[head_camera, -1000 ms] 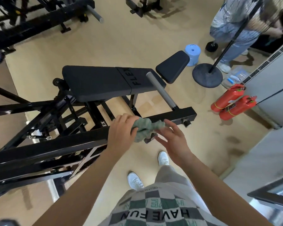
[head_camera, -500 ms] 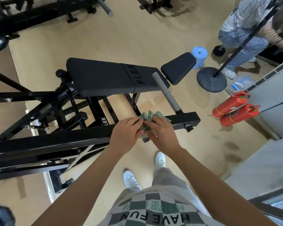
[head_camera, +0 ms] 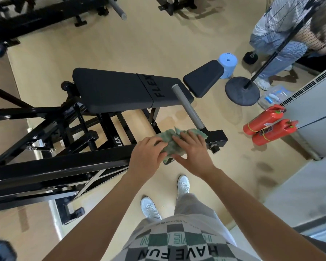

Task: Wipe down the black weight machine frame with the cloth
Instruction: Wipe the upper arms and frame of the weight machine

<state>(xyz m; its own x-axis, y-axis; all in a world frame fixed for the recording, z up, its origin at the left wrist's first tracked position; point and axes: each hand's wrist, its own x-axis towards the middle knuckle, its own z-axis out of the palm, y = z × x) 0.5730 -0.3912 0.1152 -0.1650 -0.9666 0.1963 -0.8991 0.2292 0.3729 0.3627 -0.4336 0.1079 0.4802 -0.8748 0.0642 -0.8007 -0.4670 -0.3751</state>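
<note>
At the far left of the view, the black frame (head_camera: 60, 164) of the weight machine runs as a thick beam slanting up toward the right, with thinner black bars crossing beneath it. Above the beam sits the padded bench (head_camera: 120, 89), black, marked FLEX, and lying flat. A grey bar (head_camera: 188, 108) slopes down from the bench edge to the frame's right end, where it meets a black square tube.

The left hand (head_camera: 146, 157) rests on the beam near its right end, fingers curled, their tips touching the left edge of the cloth (head_camera: 169, 146). The cloth is green and crumpled, bunched on top of the frame between the two hands, just below the foot of the grey bar. The right hand (head_camera: 193, 151) lies flat over the cloth with fingers spread, pressing it down on the frame rather than pinching it. Whether the left hand actually grips the cloth cannot be told.

Below the hands, two white shoes (head_camera: 150, 208) stand on the pale floor. Further right, a blue stool (head_camera: 227, 65) stands behind a small black pad (head_camera: 203, 78). Beside it a round black base (head_camera: 242, 91) holds a thin pole, and another person stands behind it. Two red fire extinguishers (head_camera: 269, 127) lie on the floor by the white wall.
</note>
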